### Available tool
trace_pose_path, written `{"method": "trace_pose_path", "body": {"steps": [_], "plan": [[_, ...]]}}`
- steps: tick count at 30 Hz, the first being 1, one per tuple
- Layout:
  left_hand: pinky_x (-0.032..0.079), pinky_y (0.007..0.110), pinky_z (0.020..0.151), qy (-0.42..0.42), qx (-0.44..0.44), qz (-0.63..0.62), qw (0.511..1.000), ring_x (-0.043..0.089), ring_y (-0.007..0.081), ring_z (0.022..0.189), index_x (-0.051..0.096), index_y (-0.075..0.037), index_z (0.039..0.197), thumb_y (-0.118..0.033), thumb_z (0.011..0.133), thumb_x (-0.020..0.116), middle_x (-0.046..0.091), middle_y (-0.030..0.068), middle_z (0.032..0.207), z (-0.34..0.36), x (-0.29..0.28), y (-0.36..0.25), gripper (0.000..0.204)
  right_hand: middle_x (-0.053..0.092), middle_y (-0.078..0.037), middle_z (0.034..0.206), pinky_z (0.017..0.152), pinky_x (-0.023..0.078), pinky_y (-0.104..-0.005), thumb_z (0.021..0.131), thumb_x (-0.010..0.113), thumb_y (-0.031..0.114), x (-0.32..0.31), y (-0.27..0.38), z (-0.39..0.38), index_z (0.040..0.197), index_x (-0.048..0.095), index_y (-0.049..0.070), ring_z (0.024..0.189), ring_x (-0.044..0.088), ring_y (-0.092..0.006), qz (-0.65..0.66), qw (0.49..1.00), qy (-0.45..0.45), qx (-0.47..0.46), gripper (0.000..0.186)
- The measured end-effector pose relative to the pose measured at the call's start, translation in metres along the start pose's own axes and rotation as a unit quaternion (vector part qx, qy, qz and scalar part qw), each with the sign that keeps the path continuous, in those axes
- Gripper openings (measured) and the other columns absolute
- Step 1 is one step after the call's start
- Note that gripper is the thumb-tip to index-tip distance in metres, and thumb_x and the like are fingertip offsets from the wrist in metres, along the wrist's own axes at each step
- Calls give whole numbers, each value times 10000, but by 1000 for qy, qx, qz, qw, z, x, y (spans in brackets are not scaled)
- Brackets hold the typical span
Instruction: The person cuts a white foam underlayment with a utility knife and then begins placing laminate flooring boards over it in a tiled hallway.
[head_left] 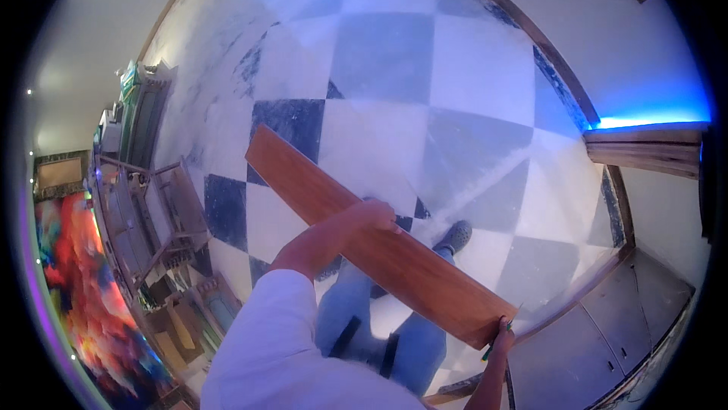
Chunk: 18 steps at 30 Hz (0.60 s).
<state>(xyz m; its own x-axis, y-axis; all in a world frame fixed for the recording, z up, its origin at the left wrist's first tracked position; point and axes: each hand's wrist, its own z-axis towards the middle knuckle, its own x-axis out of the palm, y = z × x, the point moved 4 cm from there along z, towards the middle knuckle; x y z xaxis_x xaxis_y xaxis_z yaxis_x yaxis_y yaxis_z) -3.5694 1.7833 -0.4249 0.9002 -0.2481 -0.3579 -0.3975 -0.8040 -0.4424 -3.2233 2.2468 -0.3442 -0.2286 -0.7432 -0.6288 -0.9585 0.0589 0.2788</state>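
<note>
A long reddish-brown wooden board (318, 228) slants across the view above my legs, from upper left to lower right. My left hand (375, 216) is closed on the board near its middle, with fingers over the far edge. My right hand (500, 338) grips the board's lower right end; a small green and yellow item (487, 351) shows beside those fingers, too small to name. My jeans (413, 345) and a dark clog (456, 237) appear beneath the board, on the checked floor (379, 61).
Stacked wooden furniture pieces (159, 213) line the left side, beside a colourful panel (91, 289). At the right are a wooden ledge (641, 148) with a blue light strip (648, 120) and grey cabinets (622, 319) along the wall.
</note>
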Motion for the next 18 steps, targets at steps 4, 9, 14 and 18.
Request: {"method": "trace_pose_path", "body": {"steps": [4,9,14,18], "plan": [[494,495,911,-12,-16,-2,1000,645,379,1058,755,-75,1003,-785,837,462,703,191,1069,33,0,103,786,556,-11,680,388,360,-274,894,705,495,115,-3,-9,946,637,-3,479,474,-120,86,996,9,13,505],[499,495,898,-5,-35,35,999,646,383,1046,753,-39,990,-838,762,504,706,202,1036,67,-14,225,867,624,-30,835,409,389,-264,930,685,426,264,14,-41,1106,605,0,525,508,-111,158,986,25,39,468],[494,497,904,-23,-51,68,996,645,380,1047,747,-16,973,-838,730,545,710,192,1030,100,-39,319,880,590,-17,768,424,390,-266,953,661,410,386,11,-55,1061,622,20,509,498,-106,252,968,14,6,406],[494,496,898,-27,-37,83,995,644,380,1047,744,-20,990,-833,714,568,712,184,1019,140,-13,397,877,555,-15,710,431,396,-270,946,649,465,436,21,-72,1009,621,21,487,485,-112,186,980,29,64,449]]}}
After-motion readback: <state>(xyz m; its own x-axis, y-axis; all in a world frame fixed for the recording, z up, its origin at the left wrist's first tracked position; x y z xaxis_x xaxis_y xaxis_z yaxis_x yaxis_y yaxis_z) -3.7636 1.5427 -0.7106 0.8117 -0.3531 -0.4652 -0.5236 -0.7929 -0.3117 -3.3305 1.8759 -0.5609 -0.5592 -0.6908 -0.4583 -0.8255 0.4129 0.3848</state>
